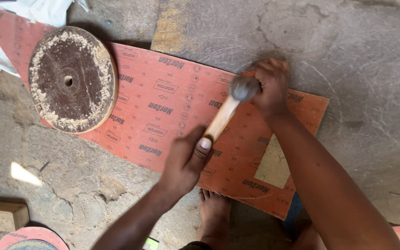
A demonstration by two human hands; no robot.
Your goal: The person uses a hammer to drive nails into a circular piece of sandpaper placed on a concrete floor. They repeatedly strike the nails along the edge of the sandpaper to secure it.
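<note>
Left hand (186, 159) grips the wooden-handled hammer (230, 106) mid-frame; right hand (271, 88) closes on something hidden, pinning the orange abrasive sheet (163, 102) to the floor (371, 69).

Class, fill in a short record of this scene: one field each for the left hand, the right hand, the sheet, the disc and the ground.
left hand: grips wooden hammer handle
right hand: pressed on the sheet by the hammer head
sheet: orange-red, printed, flat on the ground
disc: round, dark, central hole, lying on the sheet
ground: rough grey concrete
</note>
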